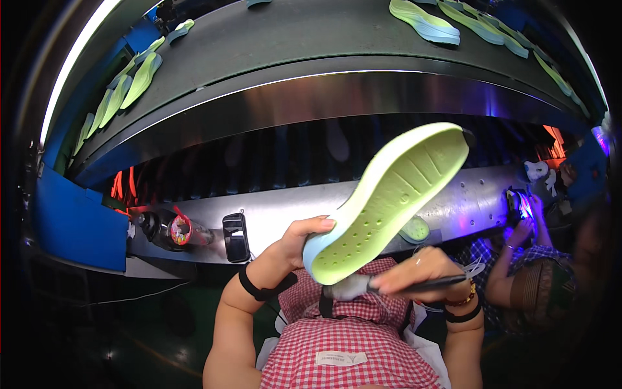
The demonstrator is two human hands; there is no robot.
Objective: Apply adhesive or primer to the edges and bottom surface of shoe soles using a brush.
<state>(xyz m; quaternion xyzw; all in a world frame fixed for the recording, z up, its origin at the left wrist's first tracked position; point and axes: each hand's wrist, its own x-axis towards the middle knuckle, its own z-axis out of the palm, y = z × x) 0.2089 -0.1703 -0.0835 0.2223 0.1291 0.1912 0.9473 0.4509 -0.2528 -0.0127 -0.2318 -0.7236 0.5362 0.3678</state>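
A pale green shoe sole [389, 201] with a light blue heel is tilted up in front of me, its dimpled and ribbed inner side facing me. My left hand [299, 240] is closed on its heel end, thumb along the edge. In my right hand [421, 272] is a brush with a dark handle [440, 282]. Its pale, blurred bristles [350, 288] are at the lower rim of the heel, touching or very near it. Partly hidden behind the raised sole, another green sole [415, 229] lies on the metal shelf [278, 211].
Beyond the shelf runs a dark conveyor belt [311, 42] with a metal side, carrying several soles at left [141, 79] and right [424, 23]. A black phone-like device [236, 237] and a lidded cup [181, 229] stand at left. At right, a co-worker's hands [521, 230] hold something under violet light.
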